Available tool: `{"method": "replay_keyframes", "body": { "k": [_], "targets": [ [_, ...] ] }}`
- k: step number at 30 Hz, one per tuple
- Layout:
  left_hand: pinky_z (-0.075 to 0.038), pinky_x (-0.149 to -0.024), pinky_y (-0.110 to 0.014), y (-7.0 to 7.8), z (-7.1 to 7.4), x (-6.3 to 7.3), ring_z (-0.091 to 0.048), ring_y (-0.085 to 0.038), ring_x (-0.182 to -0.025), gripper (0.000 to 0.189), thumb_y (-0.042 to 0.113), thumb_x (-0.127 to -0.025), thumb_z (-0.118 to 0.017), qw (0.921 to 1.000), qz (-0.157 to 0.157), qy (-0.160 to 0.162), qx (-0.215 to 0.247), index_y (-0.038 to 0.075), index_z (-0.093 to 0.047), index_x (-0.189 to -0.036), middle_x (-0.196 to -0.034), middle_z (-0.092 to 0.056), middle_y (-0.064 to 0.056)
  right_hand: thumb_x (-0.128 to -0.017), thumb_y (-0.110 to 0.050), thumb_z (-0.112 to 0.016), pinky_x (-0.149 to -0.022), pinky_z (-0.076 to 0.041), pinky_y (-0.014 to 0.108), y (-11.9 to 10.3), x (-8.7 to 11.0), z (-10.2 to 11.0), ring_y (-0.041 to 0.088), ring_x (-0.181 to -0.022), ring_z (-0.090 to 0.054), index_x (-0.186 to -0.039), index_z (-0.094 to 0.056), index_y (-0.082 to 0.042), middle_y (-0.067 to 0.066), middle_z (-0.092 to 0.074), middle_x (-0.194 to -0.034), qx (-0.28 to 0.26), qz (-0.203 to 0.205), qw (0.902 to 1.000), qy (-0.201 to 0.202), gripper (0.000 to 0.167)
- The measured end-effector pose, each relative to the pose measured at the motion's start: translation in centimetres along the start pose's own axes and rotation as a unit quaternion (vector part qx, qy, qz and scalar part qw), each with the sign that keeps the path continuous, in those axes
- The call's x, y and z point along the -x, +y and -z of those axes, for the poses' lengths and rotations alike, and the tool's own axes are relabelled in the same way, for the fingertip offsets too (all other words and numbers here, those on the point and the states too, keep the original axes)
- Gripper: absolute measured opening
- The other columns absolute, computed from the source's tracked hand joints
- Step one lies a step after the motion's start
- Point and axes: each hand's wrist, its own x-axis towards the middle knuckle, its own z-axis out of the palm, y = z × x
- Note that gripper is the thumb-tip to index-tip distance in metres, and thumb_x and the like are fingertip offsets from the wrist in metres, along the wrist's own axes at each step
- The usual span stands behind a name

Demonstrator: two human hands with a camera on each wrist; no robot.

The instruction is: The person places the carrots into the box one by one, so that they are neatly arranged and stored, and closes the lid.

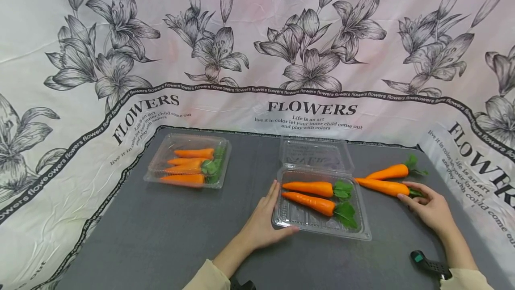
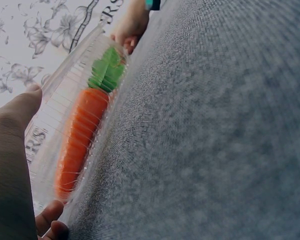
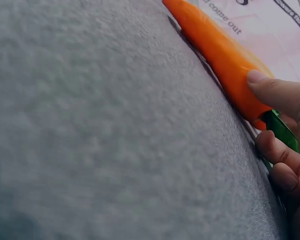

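Observation:
An open clear plastic container (image 1: 322,228) holds two orange carrots with green leaves, an upper carrot (image 1: 310,187) and a lower carrot (image 1: 309,202). Along its left side rests my left hand (image 1: 263,220), fingers straight and thumb at the front edge. To the right of the container, my right hand (image 1: 432,207) grips a carrot (image 1: 384,187) at its leafy end, tip pointing left. The right wrist view shows the thumb on that carrot's (image 3: 225,57) thick end, with fingers curled near the green stem. Just behind it lies another carrot (image 1: 388,172) on the table.
At the left stands a closed clear container (image 1: 154,174) with several carrots inside. The raised lid (image 1: 315,153) of the open container leans back toward the flower-printed cloth (image 1: 225,111) behind the grey table (image 1: 181,236).

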Motion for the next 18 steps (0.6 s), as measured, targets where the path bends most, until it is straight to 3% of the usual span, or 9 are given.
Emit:
{"method": "replay_keyframes", "body": {
  "k": [7, 14, 16, 18],
  "targets": [
    [-0.042, -0.114, -0.061, 0.0, 0.0, 0.1, -0.042, -0.027, -0.148, 0.123, 0.064, -0.084, -0.082, 1.0, -0.001, -0.002, 0.006, 0.028, -0.005, -0.173, -0.178, -0.003, 0.013, -0.101, -0.03, -0.076, -0.052, -0.039, 0.031, -0.4, 0.3, -0.2, 0.013, -0.055, -0.054, -0.134, -0.067, -0.024, -0.001, -0.066, -0.065, -0.01, -0.014, 0.9998, 0.007, 0.035],
    [-0.042, -0.114, -0.063, 0.0, -0.1, 0.1, -0.04, -0.03, -0.15, 0.124, 0.065, -0.084, -0.082, 0.9999, 0.005, -0.006, 0.008, 0.029, -0.003, -0.173, -0.178, -0.002, 0.013, -0.099, -0.036, -0.078, -0.055, -0.045, 0.026, -1.8, 1.5, -0.9, 0.007, -0.062, -0.065, -0.132, -0.067, -0.034, -0.028, -0.067, -0.082, -0.034, -0.066, 0.9963, 0.043, 0.035],
    [-0.043, -0.113, -0.062, 0.0, -0.1, 0.0, -0.042, -0.028, -0.148, 0.123, 0.065, -0.084, -0.082, 0.9999, 0.006, -0.006, 0.01, 0.03, -0.003, -0.173, -0.178, -0.003, 0.013, -0.099, -0.034, -0.078, -0.056, -0.047, 0.024, -2.4, 1.8, -1.2, 0.006, -0.063, -0.067, -0.132, -0.067, -0.036, -0.028, -0.068, -0.083, -0.056, -0.08, 0.9938, 0.053, 0.034],
    [-0.044, -0.113, -0.061, 0.1, 0.0, -0.1, -0.044, -0.026, -0.144, 0.123, 0.065, -0.085, -0.081, 1.0, 0.003, -0.004, 0.007, 0.029, -0.003, -0.173, -0.179, -0.003, 0.011, -0.1, -0.031, -0.077, -0.056, -0.048, 0.024, -3.2, 2.1, -1.5, 0.007, -0.063, -0.066, -0.132, -0.066, -0.035, -0.019, -0.071, -0.078, -0.078, -0.083, 0.9916, 0.061, 0.034]
  ]
}}
